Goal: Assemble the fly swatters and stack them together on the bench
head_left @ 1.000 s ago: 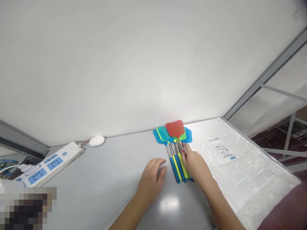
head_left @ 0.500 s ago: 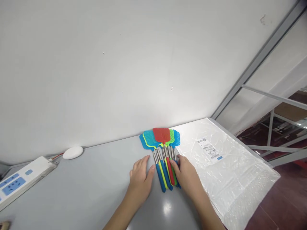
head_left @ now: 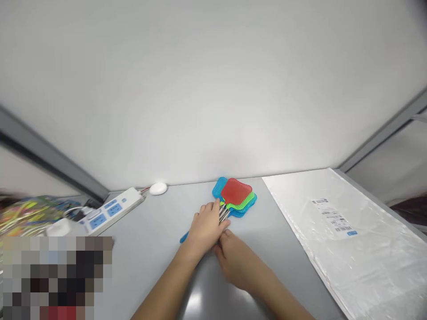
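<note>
A bunch of fly swatters [head_left: 236, 192] lies on the grey table, heads toward the wall. The red head is on top, with green and blue heads fanned out beneath it. My left hand [head_left: 206, 226] is wrapped over the metal shafts and upper handles from the left. One blue handle end pokes out below that hand, to its left. My right hand [head_left: 233, 258] is closed at the lower right of the bunch, its fingertips against the handles and touching my left hand. Most of the handles are hidden under both hands.
A white plastic mailer bag [head_left: 320, 249] with a printed label lies flat on the right of the table. At the left are a white power strip [head_left: 116, 209] and a white oval device [head_left: 158, 189]. Colourful items [head_left: 30, 215] lie blurred at the far left.
Both hands have closed in on the fly swatters, my left hand now covering the shafts. The bunch has tilted, handles toward the left and heads bunched closer. The view has turned left.
</note>
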### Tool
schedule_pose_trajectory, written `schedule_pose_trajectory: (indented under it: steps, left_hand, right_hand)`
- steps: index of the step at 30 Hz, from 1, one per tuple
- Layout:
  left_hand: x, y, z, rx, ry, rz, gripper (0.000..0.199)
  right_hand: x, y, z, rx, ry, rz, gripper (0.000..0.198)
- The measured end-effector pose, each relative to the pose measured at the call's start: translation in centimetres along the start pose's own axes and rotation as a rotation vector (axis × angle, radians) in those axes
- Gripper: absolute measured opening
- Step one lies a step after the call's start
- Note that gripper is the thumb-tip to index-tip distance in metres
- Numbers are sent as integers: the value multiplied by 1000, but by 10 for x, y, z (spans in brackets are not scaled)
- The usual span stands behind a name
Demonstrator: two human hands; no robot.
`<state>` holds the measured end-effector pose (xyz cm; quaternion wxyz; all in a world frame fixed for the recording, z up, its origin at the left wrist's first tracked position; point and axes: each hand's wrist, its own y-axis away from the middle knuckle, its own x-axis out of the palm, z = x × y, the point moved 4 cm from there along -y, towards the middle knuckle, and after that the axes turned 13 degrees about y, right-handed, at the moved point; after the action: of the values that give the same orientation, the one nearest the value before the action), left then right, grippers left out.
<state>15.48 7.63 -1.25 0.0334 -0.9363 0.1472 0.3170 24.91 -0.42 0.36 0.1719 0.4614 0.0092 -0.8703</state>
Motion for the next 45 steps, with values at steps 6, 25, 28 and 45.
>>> schedule_pose_trajectory:
  steps: [6, 25, 28, 45]
  left_hand:
    - [-36, 29, 32, 55, 39, -29, 56]
    - [-82, 30, 84, 39, -547, -155, 46]
    - [-91, 16, 90, 81, -545, -122, 46]
    - [-42, 141, 60, 189, -439, -140, 57]
  right_hand:
    - [5, -18, 32, -156, 305, -5, 29]
    - [47, -112, 34, -394, 1000, -329, 46]
    - [46, -123, 32, -398, 999, -346, 47]
    - [78, 24, 2, -247, 830, -406, 62]
